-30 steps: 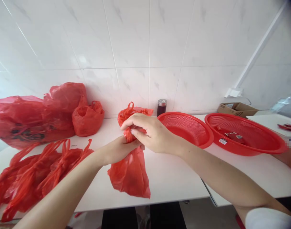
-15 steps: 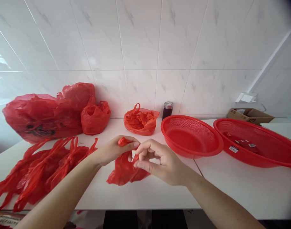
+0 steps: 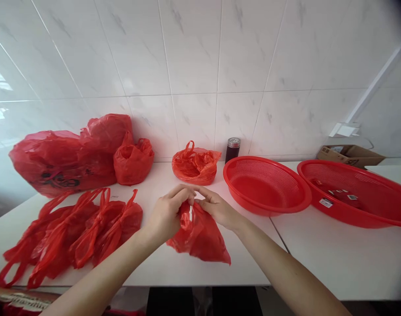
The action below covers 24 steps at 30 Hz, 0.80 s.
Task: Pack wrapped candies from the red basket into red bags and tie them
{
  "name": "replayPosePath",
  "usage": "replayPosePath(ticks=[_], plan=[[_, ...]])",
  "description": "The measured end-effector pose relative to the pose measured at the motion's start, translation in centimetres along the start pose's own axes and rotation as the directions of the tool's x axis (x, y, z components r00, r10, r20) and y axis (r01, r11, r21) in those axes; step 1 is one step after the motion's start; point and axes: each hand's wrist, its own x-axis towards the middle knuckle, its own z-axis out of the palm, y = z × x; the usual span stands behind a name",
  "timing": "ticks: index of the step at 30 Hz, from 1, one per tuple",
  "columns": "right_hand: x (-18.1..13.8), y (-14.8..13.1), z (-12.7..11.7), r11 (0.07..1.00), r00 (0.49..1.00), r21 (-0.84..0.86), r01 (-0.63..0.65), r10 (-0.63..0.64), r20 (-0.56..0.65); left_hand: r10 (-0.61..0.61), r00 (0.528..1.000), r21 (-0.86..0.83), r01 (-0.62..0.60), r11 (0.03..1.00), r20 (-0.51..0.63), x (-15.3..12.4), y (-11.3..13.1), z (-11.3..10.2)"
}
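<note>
A small red plastic bag (image 3: 202, 235) with something inside rests on the white table (image 3: 335, 254) in front of me. My left hand (image 3: 166, 215) pinches the bag's top on its left side. My right hand (image 3: 216, 208) pinches the same top from the right, fingertips almost meeting those of the left. Both hands are closed on the bag's neck.
Several tied red bags (image 3: 75, 230) lie at the left. Bigger full red bags (image 3: 62, 160) lean on the tiled wall, with an open one (image 3: 194, 166) and a dark flask (image 3: 232, 150) behind. Two red baskets (image 3: 264, 184) (image 3: 358, 193) and a cardboard box (image 3: 350, 154) are on the right.
The bag came down from the air onto the table. My right hand let go briefly, then took hold of the bag's top again beside the left.
</note>
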Motion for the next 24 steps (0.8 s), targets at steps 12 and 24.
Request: replayPosePath(ticks=[12, 24], plan=[[-0.2, 1.6, -2.1, 0.868, 0.982, -0.496, -0.014, -0.081, -0.168, -0.187, 0.973, -0.092, 0.200, 0.975, 0.137, -4.3, -2.0, -1.7], [4.7, 9.9, -1.9, 0.871, 0.762, -0.444, -0.209, -0.140, -0.633, -0.437, 0.898, -0.186, 0.421, 0.888, -0.048, -7.7, -2.9, -1.4]])
